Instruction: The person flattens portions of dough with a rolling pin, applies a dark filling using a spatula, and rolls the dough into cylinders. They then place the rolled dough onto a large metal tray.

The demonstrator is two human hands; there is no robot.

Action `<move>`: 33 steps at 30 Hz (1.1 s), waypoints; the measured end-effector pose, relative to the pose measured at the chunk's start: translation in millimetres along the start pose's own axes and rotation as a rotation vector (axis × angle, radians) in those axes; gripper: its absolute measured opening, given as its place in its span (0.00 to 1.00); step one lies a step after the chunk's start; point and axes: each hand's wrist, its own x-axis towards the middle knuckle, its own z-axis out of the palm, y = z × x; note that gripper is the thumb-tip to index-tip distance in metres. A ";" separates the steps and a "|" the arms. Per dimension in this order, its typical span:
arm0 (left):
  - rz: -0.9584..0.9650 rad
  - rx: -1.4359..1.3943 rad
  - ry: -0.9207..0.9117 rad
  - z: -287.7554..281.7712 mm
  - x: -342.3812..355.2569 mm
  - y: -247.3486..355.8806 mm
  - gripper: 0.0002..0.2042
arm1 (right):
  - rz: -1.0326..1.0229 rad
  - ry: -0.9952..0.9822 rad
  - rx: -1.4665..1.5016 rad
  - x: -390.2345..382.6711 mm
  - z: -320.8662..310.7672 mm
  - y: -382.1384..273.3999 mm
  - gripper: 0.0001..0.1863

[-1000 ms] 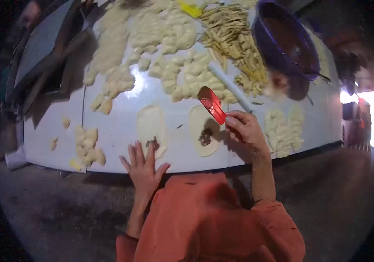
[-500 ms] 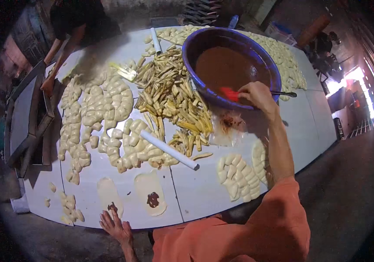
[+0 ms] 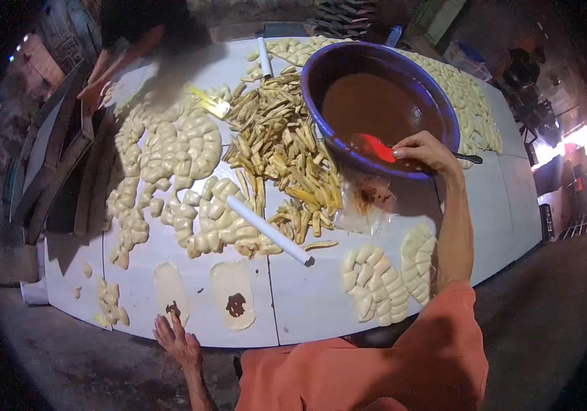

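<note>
My right hand (image 3: 422, 151) is closed on a red spatula (image 3: 377, 146) over the near rim of a large blue-purple basin (image 3: 312, 116). Thick brown filling (image 3: 369, 103) fills much of the basin. A dark handle (image 3: 469, 158) juts past the rim beside that hand; whether it belongs to the spatula is unclear. My left hand (image 3: 178, 340) is open at the table's near edge, fingers apart. Its fingertips are by a brown smear on a flattened dough strip (image 3: 168, 277). To its right lies a second dough strip (image 3: 230, 274) with a brown dab (image 3: 236, 305).
Cut banana pieces (image 3: 283, 140) are heaped mid-table, with a white rolling pipe (image 3: 269, 229) in front. Dough pieces (image 3: 180, 147) cover the left side; more dough (image 3: 373, 284) lies near right. A stained plastic sheet (image 3: 369, 202) lies below the basin. At far left, a person's arm (image 3: 119, 61) reaches toward wooden trays (image 3: 54, 157).
The view has shifted slightly. More of the red spatula shows at my right hand. The wooden trays at the left have tilted, and the other person's arms have moved. My left hand stays by the dough strip.
</note>
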 end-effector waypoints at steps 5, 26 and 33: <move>0.080 -0.107 0.139 5.7 -10.6 -16.1 0.29 | -0.053 0.019 0.100 -29.9 33.6 -50.5 0.17; -0.018 -0.319 0.042 -27.2 15.1 13.6 0.38 | -0.851 -0.163 -0.610 -83.8 444.4 -209.3 0.11; -0.066 -0.249 -0.137 -38.8 45.0 17.0 0.38 | -0.907 0.039 -0.640 -92.0 452.0 -210.2 0.04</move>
